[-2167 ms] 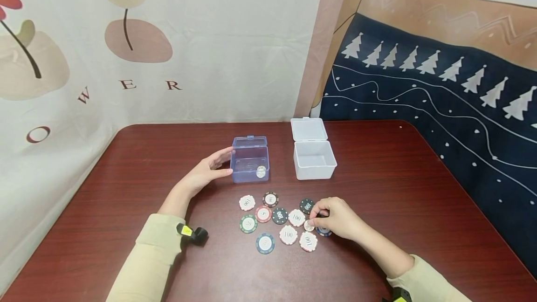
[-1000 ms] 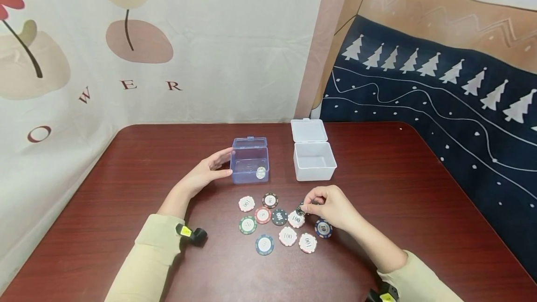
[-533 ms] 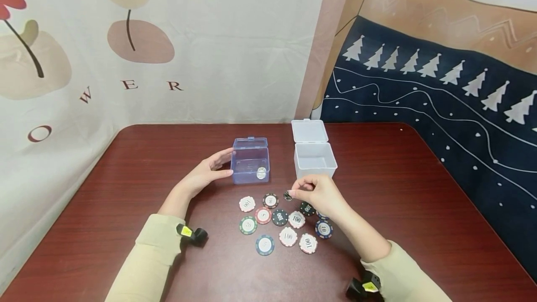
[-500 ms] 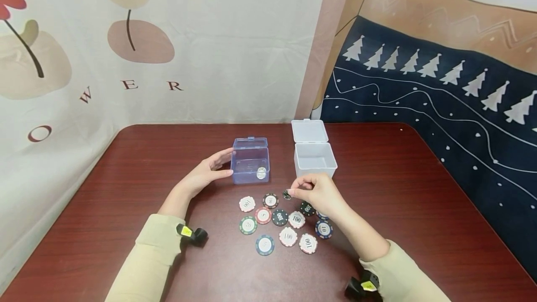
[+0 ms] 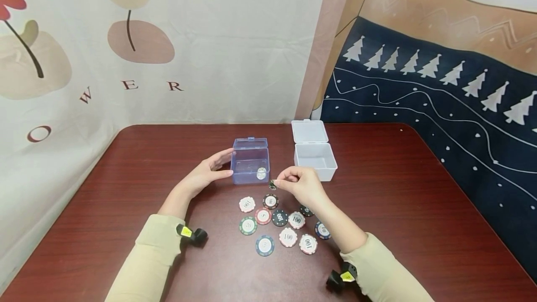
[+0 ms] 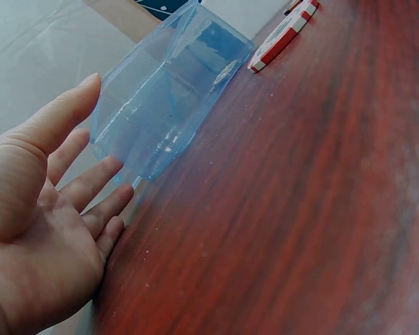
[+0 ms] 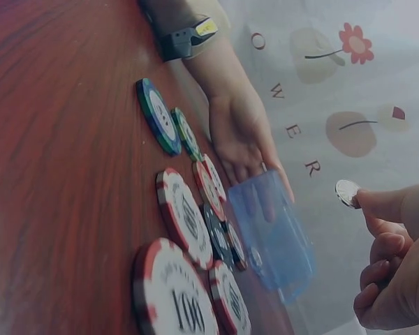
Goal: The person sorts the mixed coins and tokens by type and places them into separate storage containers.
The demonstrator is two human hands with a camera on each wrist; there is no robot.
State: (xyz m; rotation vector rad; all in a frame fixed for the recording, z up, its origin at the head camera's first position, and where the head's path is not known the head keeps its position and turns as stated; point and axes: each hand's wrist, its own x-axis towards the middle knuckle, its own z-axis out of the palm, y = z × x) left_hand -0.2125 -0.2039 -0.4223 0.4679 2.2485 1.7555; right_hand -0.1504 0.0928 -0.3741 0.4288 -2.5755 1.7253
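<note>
A silver coin [image 7: 346, 193] is pinched between the thumb and forefinger of my right hand [image 5: 304, 186], held up close to the near right corner of the translucent blue box [image 5: 242, 178]. The box's lid is raised, and another silver coin [image 5: 261, 173] lies inside at its right front. My left hand [image 5: 205, 171] rests at the box's left side, thumb and fingers extended along its edge. In the left wrist view its fingertips [image 6: 112, 165] lie right at the box wall.
A white box [image 5: 326, 175] with its lid raised stands to the right of the blue one. Several poker chips lie spread in front of both, among them a white 100 chip [image 5: 288, 237], a red chip [image 5: 263, 216] and a green chip [image 5: 248, 225].
My right hand has picked the silver coin up from among the chips and carried it left and away from me, towards the blue box. The left hand stays in place.
</note>
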